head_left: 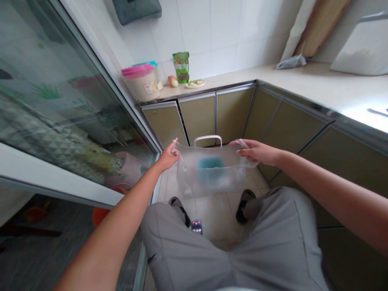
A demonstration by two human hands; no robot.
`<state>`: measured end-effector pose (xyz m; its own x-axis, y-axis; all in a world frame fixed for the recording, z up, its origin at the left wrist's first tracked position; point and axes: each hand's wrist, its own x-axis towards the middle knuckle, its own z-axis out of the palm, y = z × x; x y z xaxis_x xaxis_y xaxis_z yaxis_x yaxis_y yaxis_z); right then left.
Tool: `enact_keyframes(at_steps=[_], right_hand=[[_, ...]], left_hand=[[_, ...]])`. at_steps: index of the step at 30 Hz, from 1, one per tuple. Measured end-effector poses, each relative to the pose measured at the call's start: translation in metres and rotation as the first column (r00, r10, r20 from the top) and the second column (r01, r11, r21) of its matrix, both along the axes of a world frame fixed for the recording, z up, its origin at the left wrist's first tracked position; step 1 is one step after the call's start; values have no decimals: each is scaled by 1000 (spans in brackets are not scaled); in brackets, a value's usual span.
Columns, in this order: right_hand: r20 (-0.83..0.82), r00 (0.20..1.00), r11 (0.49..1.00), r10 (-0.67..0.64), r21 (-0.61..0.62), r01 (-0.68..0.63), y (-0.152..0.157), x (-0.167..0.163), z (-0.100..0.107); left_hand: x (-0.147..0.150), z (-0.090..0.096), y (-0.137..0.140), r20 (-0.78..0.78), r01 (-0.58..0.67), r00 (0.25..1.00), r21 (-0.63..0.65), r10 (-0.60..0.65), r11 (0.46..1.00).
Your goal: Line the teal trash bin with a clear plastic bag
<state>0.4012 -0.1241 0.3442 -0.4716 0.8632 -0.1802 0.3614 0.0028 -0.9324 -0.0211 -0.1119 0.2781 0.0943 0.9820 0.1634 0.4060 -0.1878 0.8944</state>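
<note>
A translucent plastic bag (186, 178) is stretched wide in front of me, hanging between both hands above the floor. My left hand (168, 157) pinches its left upper corner. At the right upper corner, my right hand (257, 152) has its fingers closed on the plastic. Through the film shows a blurred teal shape (211, 163); I cannot tell what it is or whether it lies inside or behind the bag. A white arched handle (208, 138) rises just beyond the bag's edge, with whatever it belongs to mostly hidden.
A sliding glass door (60, 89) stands close on my left. Olive cabinets (197, 117) line the far and right sides under a pale counter (236, 75). On it are a pink-lidded tub (142, 85), an onion (172, 81), a green packet (182, 68) and a small plate (189, 86).
</note>
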Motion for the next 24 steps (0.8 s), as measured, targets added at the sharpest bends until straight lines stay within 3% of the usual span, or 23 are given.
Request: enact_keyframes(at_steps=[4,7,11,16,24], right_hand=[[-9,998,985,-60,159,60,16,-7,12],[10,996,941,-86,330,78,23,-10,14],[106,985,882,-139,466,75,24,-7,8],[210,958,836,-195,546,50,14,-2,-10],[341,930,891,-140,453,-31,-4,5,-64]], left_hand=[[4,12,11,-91,7,996,61,-2,998],[12,23,11,-136,-3,991,94,16,996],[19,25,9,-223,-40,973,123,66,992],[23,5,4,-365,-98,919,145,146,985],[25,-36,-16,-567,-92,815,68,114,993]])
